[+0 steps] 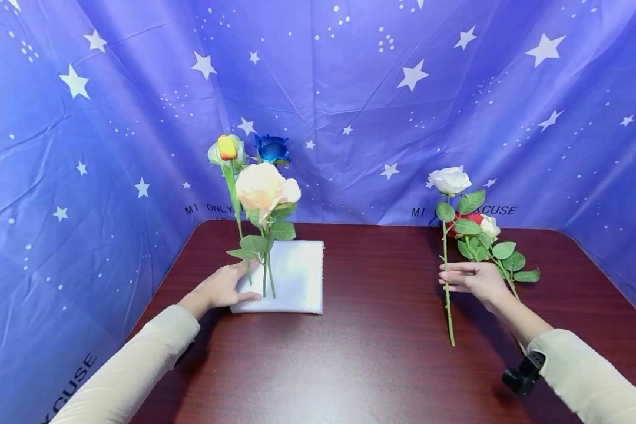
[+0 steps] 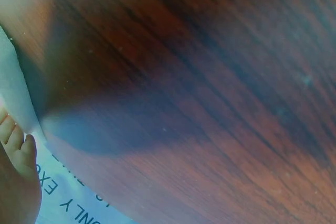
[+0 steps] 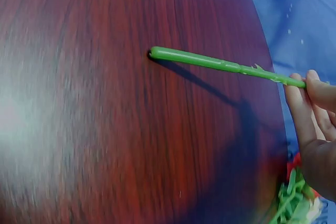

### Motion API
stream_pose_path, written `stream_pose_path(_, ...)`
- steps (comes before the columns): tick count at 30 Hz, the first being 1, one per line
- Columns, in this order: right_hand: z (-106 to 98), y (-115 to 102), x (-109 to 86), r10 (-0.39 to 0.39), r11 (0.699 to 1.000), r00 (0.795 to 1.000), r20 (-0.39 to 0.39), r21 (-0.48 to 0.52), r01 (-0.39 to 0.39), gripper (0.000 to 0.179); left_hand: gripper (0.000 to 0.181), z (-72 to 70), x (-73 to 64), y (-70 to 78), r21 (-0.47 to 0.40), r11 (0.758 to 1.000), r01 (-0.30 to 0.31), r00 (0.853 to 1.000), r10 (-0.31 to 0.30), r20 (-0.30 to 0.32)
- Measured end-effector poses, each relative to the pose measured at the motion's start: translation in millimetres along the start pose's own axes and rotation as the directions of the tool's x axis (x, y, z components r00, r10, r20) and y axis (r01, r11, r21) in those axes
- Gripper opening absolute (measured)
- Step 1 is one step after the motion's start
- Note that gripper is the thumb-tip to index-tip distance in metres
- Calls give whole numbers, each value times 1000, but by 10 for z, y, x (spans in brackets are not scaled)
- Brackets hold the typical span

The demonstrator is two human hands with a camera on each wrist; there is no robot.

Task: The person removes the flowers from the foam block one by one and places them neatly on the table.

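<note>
On the left, my left hand (image 1: 227,284) rests on the left edge of a white foam block (image 1: 299,277), thumb and fingers spread on it. Upright from the block stand a large cream rose (image 1: 262,188), a blue rose (image 1: 272,148), a yellow-orange tulip (image 1: 227,147) and a pale bloom partly hidden behind it. At the right, my right hand (image 1: 477,281) pinches the stem of a white rose (image 1: 449,179) between thumb and fingers. That rose is held upright, bloom on top. In the right wrist view its green stem (image 3: 210,62) shows its cut lower end.
Behind my right hand lie more flowers on the dark red wooden table (image 1: 350,353): a red bloom (image 1: 469,221) and a small white one (image 1: 490,227) with leafy stems. A blue starred cloth (image 1: 350,88) hangs around the table's far and side edges.
</note>
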State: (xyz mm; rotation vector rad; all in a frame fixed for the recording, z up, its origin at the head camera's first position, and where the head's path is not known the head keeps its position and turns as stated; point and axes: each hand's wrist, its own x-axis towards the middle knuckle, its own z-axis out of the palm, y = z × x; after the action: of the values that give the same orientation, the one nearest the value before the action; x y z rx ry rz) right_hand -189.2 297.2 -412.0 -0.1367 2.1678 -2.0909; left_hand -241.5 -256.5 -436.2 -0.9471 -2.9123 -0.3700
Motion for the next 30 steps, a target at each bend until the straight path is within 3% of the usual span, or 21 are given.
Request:
stream_pose_path(14, -326, 52, -69, 186, 971, 982, 40, -157, -178, 27, 84, 38, -25, 18, -9, 1000, 10, 1000, -10, 1)
stream_pose_path(17, -358, 60, -81, 249, 954, 965, 78, -194, -230, 31, 84, 39, -22, 8, -7, 1000, 5, 1000, -5, -4)
stream_pose_path(22, -404, 68, -117, 357, 923, 921, 157, -212, -322, 38, 84, 30, -16, 8, -12, 1000, -1, 1000, 1, -3)
stream_pose_path(27, -428, 68, -129, 427, 902, 886, 182, -148, -405, 25, 84, 16, -4, 7, -8, 1000, -13, 1000, 13, -13)
stream_pose_path(30, -439, 67, -116, 436, 900, 878, 198, -123, -419, 21, 84, -1, 5, 16, -4, 1000, -15, 1000, 15, -16)
